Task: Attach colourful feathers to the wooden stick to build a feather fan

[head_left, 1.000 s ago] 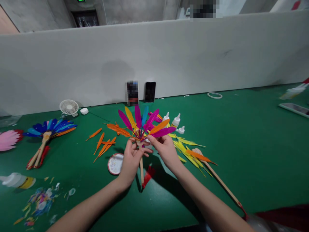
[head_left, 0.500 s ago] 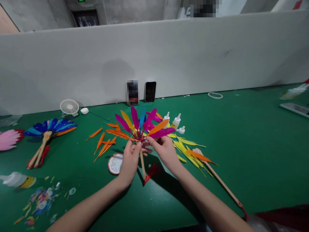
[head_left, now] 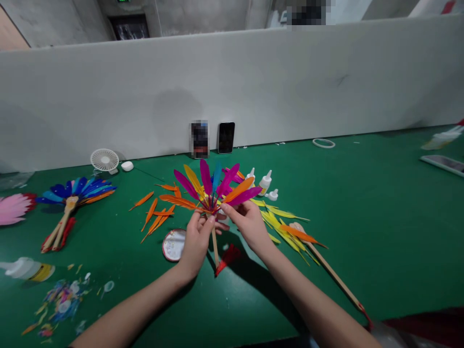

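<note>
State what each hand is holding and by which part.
Left hand: the feather fan, by the top of its handle. Right hand: its rightmost magenta feather, near the base.

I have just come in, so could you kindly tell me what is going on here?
Someone is holding a feather fan at a green table. The left hand grips it near the top of its wooden handle, and the right hand pinches near the base of a magenta feather. Loose orange feathers lie to the left, yellow feathers to the right.
</note>
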`<state>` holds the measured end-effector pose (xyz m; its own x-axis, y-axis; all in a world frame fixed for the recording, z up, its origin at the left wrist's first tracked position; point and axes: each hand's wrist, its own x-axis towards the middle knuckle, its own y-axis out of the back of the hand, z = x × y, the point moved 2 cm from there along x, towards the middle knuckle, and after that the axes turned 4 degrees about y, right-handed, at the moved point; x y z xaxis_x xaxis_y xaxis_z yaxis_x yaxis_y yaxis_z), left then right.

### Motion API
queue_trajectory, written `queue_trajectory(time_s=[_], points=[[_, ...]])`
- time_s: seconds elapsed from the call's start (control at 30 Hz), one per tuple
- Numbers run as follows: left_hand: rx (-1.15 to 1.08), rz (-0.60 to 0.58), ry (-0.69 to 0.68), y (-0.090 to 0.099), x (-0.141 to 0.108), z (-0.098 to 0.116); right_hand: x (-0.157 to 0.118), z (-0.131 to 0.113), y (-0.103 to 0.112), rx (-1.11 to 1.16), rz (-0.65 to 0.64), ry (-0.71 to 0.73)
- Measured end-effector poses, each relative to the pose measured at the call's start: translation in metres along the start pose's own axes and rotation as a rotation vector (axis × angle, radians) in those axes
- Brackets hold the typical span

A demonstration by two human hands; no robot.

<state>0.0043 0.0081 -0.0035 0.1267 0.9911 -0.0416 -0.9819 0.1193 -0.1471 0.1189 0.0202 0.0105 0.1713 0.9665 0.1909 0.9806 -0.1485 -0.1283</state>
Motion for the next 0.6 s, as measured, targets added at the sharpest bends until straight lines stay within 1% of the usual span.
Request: queue_trajectory(time_s=[0.13, 0.33, 0.6], points=[[0.001, -0.007, -0.007, -0.0006, 0.0005, 0.0015, 0.0007, -0.0001, 0.0003, 0.001, 0.001, -0.003], [-0.011, 0.056, 0.027, -0.0009, 0.0001, 0.001, 0.0005, -0.0001, -0.0009, 0.012, -0.01, -0.016], [-0.049, 0.066, 0.05, -0.0007, -0.0007, -0.0012, -0.0008, -0.0006, -0.0025, 0.034, -0.032, -0.067]])
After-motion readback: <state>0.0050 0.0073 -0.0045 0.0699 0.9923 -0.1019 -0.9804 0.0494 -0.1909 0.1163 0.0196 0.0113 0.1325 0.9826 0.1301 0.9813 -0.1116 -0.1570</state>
